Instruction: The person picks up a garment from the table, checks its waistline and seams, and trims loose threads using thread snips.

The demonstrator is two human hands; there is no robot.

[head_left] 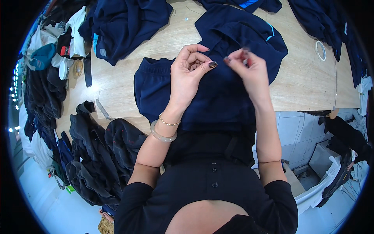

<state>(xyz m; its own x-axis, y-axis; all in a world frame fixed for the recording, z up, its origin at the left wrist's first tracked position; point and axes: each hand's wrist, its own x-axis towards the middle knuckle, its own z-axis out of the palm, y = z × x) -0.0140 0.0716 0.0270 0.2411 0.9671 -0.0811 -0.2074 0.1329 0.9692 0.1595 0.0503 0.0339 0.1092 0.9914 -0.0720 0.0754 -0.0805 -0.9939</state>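
A navy garment (226, 85) with an elastic-gathered edge and light blue trim lies on the table in front of me. My left hand (189, 70) hovers over it, fingers curled and thumb close to them; whatever they pinch is too small to see. Just to the right, my right hand (251, 70) is closed, thumb against fingers, its fingertips blurred by motion. Something small and red shows among those fingers, but its kind cannot be made out. The two hands are a short gap apart, both above the dark cloth.
More navy garments (128, 27) lie at the far left and along the back. A tape roll (320, 50) rests at the right. Dark clothes (97, 152) hang over the near left edge, beside a slim blade-like tool (103, 109). Jars (64, 70) and cloths crowd the left.
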